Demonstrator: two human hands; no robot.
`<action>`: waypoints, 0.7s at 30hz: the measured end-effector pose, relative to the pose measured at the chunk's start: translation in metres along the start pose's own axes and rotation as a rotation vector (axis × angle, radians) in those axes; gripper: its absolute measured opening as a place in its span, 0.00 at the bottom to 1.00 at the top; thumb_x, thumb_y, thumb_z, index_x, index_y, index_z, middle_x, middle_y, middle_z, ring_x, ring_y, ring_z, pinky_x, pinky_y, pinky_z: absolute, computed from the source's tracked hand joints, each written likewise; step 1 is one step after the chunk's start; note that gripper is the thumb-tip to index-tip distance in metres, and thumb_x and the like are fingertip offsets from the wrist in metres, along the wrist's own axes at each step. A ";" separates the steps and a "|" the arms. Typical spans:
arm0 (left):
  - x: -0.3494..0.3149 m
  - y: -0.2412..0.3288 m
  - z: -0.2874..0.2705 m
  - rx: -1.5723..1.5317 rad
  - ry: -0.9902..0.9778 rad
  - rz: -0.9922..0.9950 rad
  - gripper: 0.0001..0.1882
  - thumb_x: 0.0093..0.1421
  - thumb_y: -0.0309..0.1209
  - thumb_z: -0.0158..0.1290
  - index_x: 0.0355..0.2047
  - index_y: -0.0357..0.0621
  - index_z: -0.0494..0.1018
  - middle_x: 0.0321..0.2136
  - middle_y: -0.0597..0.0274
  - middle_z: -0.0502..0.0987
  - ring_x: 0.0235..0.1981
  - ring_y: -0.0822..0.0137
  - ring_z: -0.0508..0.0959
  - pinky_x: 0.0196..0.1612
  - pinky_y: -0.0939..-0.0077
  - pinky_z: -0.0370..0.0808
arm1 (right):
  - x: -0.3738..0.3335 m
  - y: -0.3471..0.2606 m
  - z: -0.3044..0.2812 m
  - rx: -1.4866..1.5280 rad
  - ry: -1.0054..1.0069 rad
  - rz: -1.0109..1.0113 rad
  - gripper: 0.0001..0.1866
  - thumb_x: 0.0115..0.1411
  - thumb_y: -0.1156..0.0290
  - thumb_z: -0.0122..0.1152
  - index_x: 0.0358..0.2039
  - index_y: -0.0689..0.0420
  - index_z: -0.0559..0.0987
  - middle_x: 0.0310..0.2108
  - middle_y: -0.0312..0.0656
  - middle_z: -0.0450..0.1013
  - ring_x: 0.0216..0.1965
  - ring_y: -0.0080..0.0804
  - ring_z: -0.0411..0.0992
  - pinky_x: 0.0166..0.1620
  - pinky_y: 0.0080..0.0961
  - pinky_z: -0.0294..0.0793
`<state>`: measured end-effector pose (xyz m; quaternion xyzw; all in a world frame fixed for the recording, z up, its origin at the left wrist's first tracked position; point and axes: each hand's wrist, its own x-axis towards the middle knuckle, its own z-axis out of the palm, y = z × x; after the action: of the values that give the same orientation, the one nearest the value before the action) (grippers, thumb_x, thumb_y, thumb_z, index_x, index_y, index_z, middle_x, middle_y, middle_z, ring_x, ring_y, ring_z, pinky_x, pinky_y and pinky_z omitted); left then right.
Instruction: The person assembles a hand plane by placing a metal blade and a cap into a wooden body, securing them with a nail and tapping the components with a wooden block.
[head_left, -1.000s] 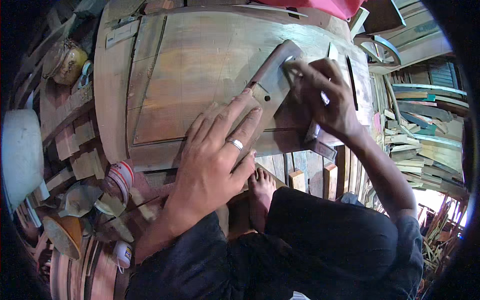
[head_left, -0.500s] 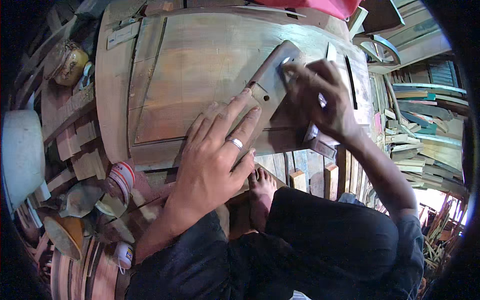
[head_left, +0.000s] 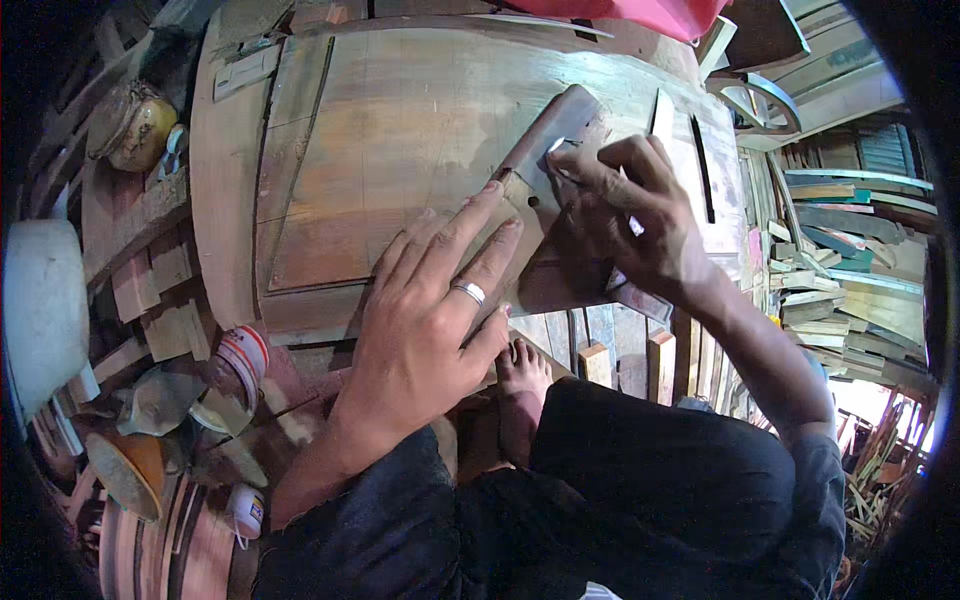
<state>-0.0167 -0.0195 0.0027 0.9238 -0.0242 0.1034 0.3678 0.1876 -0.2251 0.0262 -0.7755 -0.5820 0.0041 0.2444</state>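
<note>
Laid the left hand (head_left: 425,290), fingers extended, over the seven-o'clock end of the wooden piece (head_left: 541,172), located at one o'clock from view centre on the panel (head_left: 390,110). Held the right hand (head_left: 640,215) at two o'clock, fingers curled, apparently pinching a small pale item (head_left: 556,146) of unclear kind. Judged the wooden piece stiff, light, unlikely to break; possibly slippery if dusty. Appeared best gripped along the long edges, clear of the hole (head_left: 533,201).

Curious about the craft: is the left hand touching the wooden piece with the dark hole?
Touching: the head view shows the left hand lying over the wooden piece, fingers on its surface, no visible gap.
</note>
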 end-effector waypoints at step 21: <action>0.003 -0.002 0.003 -0.024 0.011 0.013 0.37 0.57 0.30 0.63 0.69 0.42 0.73 0.72 0.47 0.67 0.68 0.37 0.70 0.73 0.44 0.63 | 0.011 0.022 -0.005 0.044 0.099 0.145 0.28 0.60 0.76 0.69 0.62 0.47 0.84 0.41 0.45 0.74 0.40 0.42 0.70 0.47 0.35 0.75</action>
<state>-0.0126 -0.0195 0.0000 0.9186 -0.0292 0.1104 0.3783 0.2123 -0.2215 0.0247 -0.8094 -0.5113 -0.0039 0.2888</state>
